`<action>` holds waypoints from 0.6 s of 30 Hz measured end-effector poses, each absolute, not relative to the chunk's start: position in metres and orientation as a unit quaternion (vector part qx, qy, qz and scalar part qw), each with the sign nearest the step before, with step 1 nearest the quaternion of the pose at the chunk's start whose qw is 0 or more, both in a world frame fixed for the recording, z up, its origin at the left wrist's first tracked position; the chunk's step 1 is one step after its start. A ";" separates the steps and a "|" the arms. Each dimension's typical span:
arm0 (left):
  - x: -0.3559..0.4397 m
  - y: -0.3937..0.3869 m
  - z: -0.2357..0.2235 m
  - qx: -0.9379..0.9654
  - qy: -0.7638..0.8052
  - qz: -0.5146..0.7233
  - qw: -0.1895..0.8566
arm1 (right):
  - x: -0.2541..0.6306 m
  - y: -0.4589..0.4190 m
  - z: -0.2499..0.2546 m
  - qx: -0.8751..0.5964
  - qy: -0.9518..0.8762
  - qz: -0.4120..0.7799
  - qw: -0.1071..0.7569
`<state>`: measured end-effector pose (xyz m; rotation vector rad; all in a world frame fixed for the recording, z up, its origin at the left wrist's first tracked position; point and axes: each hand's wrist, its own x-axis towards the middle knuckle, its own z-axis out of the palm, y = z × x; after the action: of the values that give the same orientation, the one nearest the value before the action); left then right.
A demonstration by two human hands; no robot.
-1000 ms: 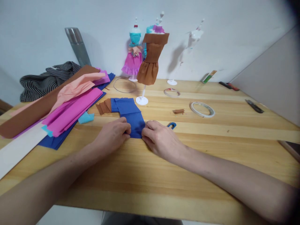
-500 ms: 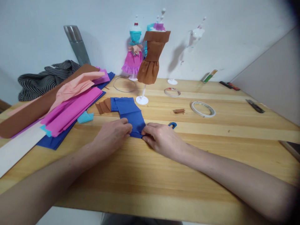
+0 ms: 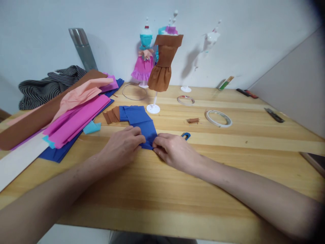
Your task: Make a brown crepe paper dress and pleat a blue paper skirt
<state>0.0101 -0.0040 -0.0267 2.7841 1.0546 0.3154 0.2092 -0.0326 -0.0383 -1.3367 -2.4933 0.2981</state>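
A strip of blue crepe paper lies on the wooden table, creased across its middle. At its near left edge my left hand is closed on the paper, the index finger reaching over the bottom edge. My right hand pinches the near right corner, where a small fold shows between the two hands. Pleated brown paper adjoins the blue strip's far left end. Just beyond my right hand lies a blue-handled tool, partly hidden by that hand.
Stacked coloured paper covers the left side beside a striped cloth. A brown-dressed mannequin stands behind the strip. Tape rolls, brown scraps, a glue tube and a cutter lie to the right.
My left hand has shifted slightly right along the blue paper's near edge, its index finger now stretched further over it. My right hand stays at the corner.
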 end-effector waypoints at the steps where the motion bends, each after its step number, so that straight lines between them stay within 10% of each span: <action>1: 0.011 -0.005 -0.026 0.929 0.346 0.112 0.066 | 0.209 -0.032 -0.039 -0.465 -0.867 0.102 0.146; 18: 0.017 -0.003 -0.031 0.933 0.335 0.129 0.023 | 0.209 -0.032 -0.039 -0.456 -0.869 0.107 0.158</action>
<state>0.0169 -0.0031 -0.0315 2.8889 1.0360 0.4004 0.2095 -0.0318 -0.0394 -1.3041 -2.4876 0.3058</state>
